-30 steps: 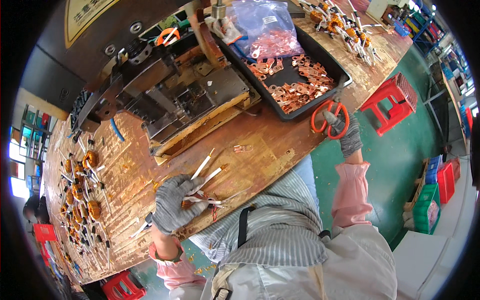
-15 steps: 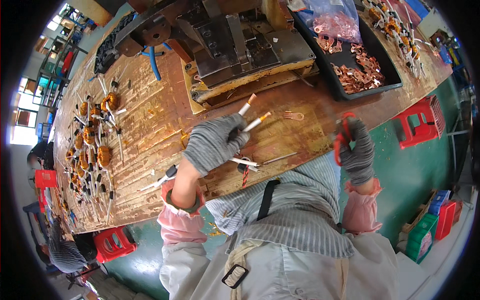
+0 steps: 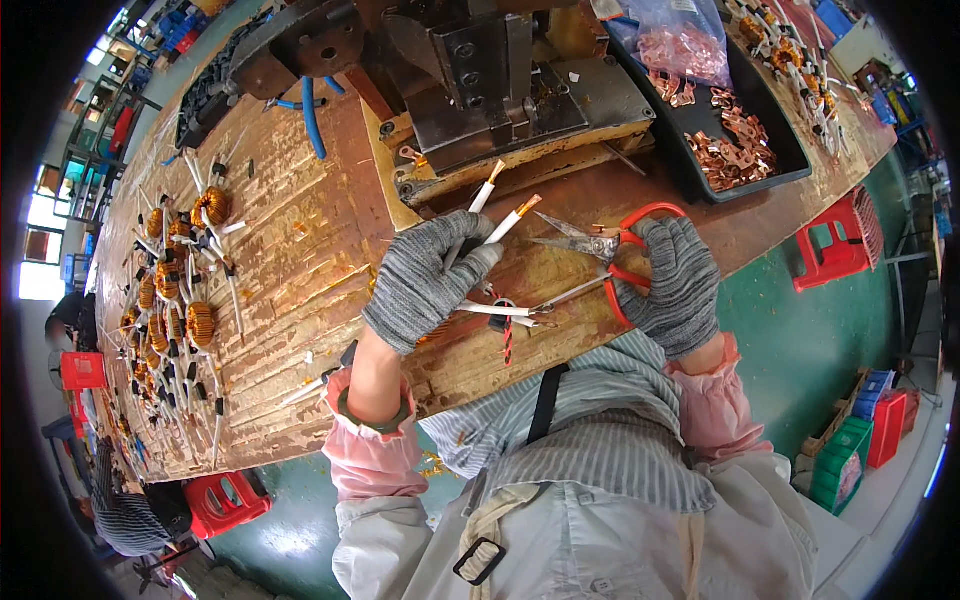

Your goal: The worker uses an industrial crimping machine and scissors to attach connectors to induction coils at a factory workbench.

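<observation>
My left hand (image 3: 425, 280), in a grey knitted glove, is closed around white insulated wires (image 3: 508, 224). Two wire ends stick out past the fingers, tipped with bare copper strands. Another white wire (image 3: 492, 309) and a red-and-black twisted cord (image 3: 507, 340) lie just below this hand. A bit of orange winding shows under the palm, mostly hidden. My right hand (image 3: 675, 285), gloved alike, grips red-handled scissors (image 3: 603, 243). Their blades are spread and point left toward the copper ends, apart from them.
A dark metal press (image 3: 490, 110) stands at the back on a yellowish base. Right of it, a black tray (image 3: 790, 178) holds copper lugs (image 3: 735, 155) and a plastic bag of more. Several copper-wound coils (image 3: 200, 322) with white leads lie at left. A red stool (image 3: 830, 245) stands beyond the bench.
My right hand has brought the scissors in from the right edge of the bench, close to the wires, with the blades now spread. My left hand keeps its hold.
</observation>
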### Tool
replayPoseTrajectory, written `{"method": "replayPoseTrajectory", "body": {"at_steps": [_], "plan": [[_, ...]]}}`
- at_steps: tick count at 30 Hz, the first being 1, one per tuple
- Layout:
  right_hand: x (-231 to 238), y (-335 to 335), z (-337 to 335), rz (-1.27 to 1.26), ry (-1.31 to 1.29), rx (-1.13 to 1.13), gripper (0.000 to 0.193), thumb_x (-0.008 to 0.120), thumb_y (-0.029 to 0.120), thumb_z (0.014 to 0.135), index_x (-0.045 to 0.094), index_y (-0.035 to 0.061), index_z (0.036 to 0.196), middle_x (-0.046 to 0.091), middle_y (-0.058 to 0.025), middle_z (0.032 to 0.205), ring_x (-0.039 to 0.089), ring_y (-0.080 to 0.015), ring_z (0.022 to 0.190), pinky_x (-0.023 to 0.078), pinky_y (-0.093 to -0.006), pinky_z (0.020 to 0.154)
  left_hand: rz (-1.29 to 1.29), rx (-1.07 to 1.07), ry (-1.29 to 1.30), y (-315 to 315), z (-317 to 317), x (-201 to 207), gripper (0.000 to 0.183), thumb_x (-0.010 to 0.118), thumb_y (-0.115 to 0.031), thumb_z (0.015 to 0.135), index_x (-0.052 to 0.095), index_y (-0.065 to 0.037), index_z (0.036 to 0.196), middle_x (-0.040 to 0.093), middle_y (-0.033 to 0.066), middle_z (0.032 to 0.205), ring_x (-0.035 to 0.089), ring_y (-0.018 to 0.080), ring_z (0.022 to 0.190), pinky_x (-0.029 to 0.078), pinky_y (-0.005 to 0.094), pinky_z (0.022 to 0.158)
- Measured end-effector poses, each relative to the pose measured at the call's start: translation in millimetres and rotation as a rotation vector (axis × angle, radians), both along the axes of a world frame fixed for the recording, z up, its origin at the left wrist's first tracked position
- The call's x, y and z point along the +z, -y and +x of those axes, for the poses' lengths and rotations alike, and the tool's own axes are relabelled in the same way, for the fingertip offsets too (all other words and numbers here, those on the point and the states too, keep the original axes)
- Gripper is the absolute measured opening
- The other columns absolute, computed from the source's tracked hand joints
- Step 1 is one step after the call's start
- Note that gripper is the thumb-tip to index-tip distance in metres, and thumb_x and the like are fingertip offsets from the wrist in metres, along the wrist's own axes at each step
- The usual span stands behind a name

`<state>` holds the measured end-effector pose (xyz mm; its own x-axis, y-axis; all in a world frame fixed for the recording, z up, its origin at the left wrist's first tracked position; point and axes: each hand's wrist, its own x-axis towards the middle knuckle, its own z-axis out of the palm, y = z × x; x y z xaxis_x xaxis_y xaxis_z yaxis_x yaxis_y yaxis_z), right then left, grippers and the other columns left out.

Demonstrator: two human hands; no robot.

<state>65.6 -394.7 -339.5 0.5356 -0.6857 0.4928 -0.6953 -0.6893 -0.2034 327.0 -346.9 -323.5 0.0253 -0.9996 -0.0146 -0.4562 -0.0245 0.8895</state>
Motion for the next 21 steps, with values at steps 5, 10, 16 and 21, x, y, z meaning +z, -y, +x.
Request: {"method": "replayPoseTrajectory", "body": {"at_steps": [5, 10, 16, 21], "plan": [[7, -2, 8, 0.019, -0.073, -0.064, 0.054, 0.071, 0.030, 0.064, 0.051, 0.0036, 0.107, 0.054, -0.0170, 0.098, 0.054, -0.0337, 0.088, 0.045, -0.0426, 0.077, -0.085, 0.017, 0.032, -4, -1, -5, 0.026, 0.068, -0.015, 0.078, 0.062, -0.001, 0.099, 0.062, 0.0076, 0.074, 0.057, 0.0109, 0.063, 0.048, 0.0257, 0.059], [16, 1, 12, 0.092, -0.170, -0.082, 0.052, 0.067, 0.031, 0.067, 0.051, 0.0025, 0.108, 0.054, -0.0174, 0.098, 0.053, -0.0331, 0.090, 0.045, -0.0425, 0.078, -0.120, -0.006, 0.124, -1, -4, -12, 0.024, 0.066, -0.014, 0.079, 0.062, -0.002, 0.100, 0.063, 0.0101, 0.077, 0.061, 0.0153, 0.062, 0.050, 0.0285, 0.059], [14, -1, 13, 0.097, -0.268, -0.040, 0.053, 0.069, 0.028, 0.067, 0.049, 0.0026, 0.109, 0.054, -0.0201, 0.105, 0.055, -0.0367, 0.093, 0.046, -0.0432, 0.078, -0.045, 0.003, 0.103, -2, -8, -3, 0.025, 0.066, -0.010, 0.079, 0.062, 0.000, 0.101, 0.062, 0.0042, 0.077, 0.052, 0.0078, 0.067, 0.045, 0.0225, 0.063], [9, -3, 12, 0.220, -0.284, -0.020, 0.054, 0.069, 0.031, 0.069, 0.049, 0.0022, 0.110, 0.055, -0.0200, 0.104, 0.056, -0.0351, 0.093, 0.047, -0.0421, 0.078, -0.099, -0.005, 0.106, -2, -7, -9, 0.024, 0.066, -0.009, 0.079, 0.061, 0.000, 0.101, 0.061, 0.0032, 0.078, 0.051, 0.0071, 0.067, 0.044, 0.0216, 0.063]]}}
